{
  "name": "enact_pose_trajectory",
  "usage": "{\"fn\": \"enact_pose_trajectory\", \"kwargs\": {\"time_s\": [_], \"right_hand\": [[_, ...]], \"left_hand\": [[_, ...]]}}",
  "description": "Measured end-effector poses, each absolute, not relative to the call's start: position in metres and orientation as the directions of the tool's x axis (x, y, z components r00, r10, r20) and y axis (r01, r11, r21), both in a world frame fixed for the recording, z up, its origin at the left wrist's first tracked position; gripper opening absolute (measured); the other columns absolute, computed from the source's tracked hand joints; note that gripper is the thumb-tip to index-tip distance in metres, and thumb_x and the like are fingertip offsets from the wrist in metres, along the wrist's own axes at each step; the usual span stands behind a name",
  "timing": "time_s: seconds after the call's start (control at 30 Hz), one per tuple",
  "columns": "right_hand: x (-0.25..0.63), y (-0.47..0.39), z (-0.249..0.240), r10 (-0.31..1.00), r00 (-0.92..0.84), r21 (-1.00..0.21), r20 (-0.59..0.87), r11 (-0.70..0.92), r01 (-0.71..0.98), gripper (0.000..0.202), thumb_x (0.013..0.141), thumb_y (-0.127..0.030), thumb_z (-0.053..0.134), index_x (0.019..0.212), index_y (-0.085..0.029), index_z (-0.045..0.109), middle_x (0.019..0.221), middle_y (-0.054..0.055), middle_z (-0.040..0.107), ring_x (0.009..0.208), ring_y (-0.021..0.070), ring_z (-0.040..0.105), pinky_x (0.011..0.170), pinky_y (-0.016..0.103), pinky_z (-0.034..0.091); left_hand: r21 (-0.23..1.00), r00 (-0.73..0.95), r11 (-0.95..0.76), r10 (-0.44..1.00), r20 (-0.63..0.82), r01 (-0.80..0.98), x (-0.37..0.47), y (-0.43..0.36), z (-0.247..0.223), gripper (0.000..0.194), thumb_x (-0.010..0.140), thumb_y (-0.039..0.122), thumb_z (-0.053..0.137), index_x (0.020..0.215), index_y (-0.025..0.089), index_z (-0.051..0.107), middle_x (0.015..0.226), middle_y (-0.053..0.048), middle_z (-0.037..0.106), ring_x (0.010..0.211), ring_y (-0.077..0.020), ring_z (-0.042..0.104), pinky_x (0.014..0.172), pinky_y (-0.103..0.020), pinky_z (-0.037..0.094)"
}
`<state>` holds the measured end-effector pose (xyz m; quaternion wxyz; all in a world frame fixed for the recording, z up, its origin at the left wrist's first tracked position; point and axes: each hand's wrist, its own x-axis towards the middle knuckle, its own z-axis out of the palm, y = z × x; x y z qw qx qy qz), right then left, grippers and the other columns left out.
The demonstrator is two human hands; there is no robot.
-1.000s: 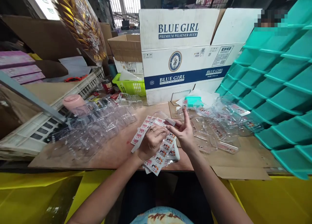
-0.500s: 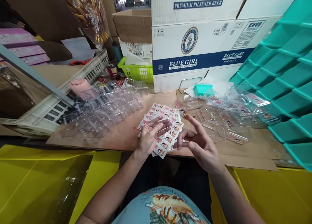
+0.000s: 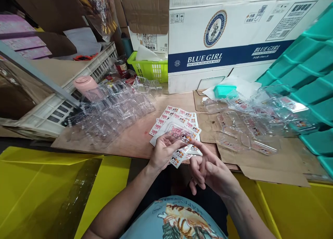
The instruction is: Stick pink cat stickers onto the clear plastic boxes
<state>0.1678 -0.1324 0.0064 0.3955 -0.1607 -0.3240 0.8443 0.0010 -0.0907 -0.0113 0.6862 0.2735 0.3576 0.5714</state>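
Observation:
My left hand (image 3: 161, 151) pinches the near edge of a small clear plastic case (image 3: 171, 124), above the table's front edge. On the case lies a sticker (image 3: 180, 133) with pink lettering and a pair of cartoon animals. The outstretched index finger of my right hand (image 3: 213, 169) touches the sticker's right end; its other fingers are loosely bent and apart, with nothing between them. Beneath the case, printed sticker sheets (image 3: 166, 114) lie fanned on the table (image 3: 135, 136). Both hands and the case cover part of them.
Clear plastic cases (image 3: 114, 110) lie heaped at left, beside a pink cup (image 3: 85, 86). More cases with stickers (image 3: 256, 128) lie on cardboard at right. Behind stand a white carton (image 3: 197, 27), a green basket (image 3: 151, 67) and stacked teal trays (image 3: 312, 83). Yellow bins (image 3: 39, 190) flank me.
The sticker has gone from my right index fingertip, held apart, onto the clear case in my left hand. My right hand has moved left to meet the case. The view has tilted down slightly.

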Motion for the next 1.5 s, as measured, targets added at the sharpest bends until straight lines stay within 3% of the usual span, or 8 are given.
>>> {"fn": "enact_pose_trajectory", "kwargs": {"time_s": [0.43,0.73,1.2,1.4,1.5], "right_hand": [[0.166,-0.132,-0.001,0.781,-0.622,-0.667,-0.062,-0.496,-0.556,0.059,0.091,-0.032,0.063,0.143,-0.028,0.035,0.065,-0.005,0.058,0.044,0.0068,0.047,0.051,0.034,0.058],[0.165,-0.131,0.000,0.787,-0.610,-0.689,-0.091,-0.492,-0.532,0.060,0.091,-0.033,0.062,0.143,-0.027,0.033,0.062,-0.007,0.055,0.042,0.0061,0.043,0.049,0.031,0.057],[0.164,-0.128,-0.002,0.800,-0.585,-0.732,-0.133,-0.478,-0.486,0.057,0.092,-0.032,0.061,0.143,-0.029,0.034,0.061,-0.008,0.053,0.043,0.0066,0.043,0.049,0.034,0.057],[0.161,-0.128,0.000,0.809,-0.566,-0.744,-0.158,-0.475,-0.470,0.058,0.092,-0.031,0.061,0.144,-0.027,0.034,0.062,-0.008,0.054,0.042,0.0069,0.045,0.049,0.033,0.057],[0.160,-0.128,0.000,0.813,-0.560,-0.738,-0.159,-0.475,-0.479,0.058,0.092,-0.032,0.061,0.143,-0.027,0.034,0.061,-0.008,0.053,0.042,0.0069,0.045,0.048,0.033,0.056]], "left_hand": [[0.798,0.142,0.167,0.984,-0.103,-0.579,-0.001,-0.091,-0.008,0.014,0.072,0.019,0.081,0.084,0.015,0.075,0.090,-0.005,0.077,0.085,-0.0165,0.071,0.084,-0.030,0.058],[0.805,0.131,0.169,0.985,-0.115,-0.568,-0.001,-0.092,-0.007,0.020,0.070,0.021,0.081,0.088,0.015,0.074,0.095,-0.007,0.076,0.090,-0.0220,0.071,0.090,-0.039,0.055],[0.809,0.132,0.178,0.983,-0.125,-0.561,-0.004,-0.093,-0.007,0.018,0.070,0.017,0.078,0.088,0.015,0.075,0.092,-0.007,0.077,0.088,-0.0230,0.072,0.092,-0.041,0.055],[0.727,0.192,0.234,0.971,-0.142,-0.645,-0.012,-0.094,-0.005,0.016,0.080,0.022,0.066,0.091,0.014,0.073,0.100,-0.009,0.076,0.100,-0.0270,0.070,0.097,-0.048,0.052],[0.738,0.191,0.227,0.972,-0.135,-0.635,-0.013,-0.094,-0.006,0.016,0.078,0.019,0.064,0.090,0.014,0.074,0.098,-0.009,0.076,0.098,-0.0268,0.071,0.098,-0.048,0.052]]}}
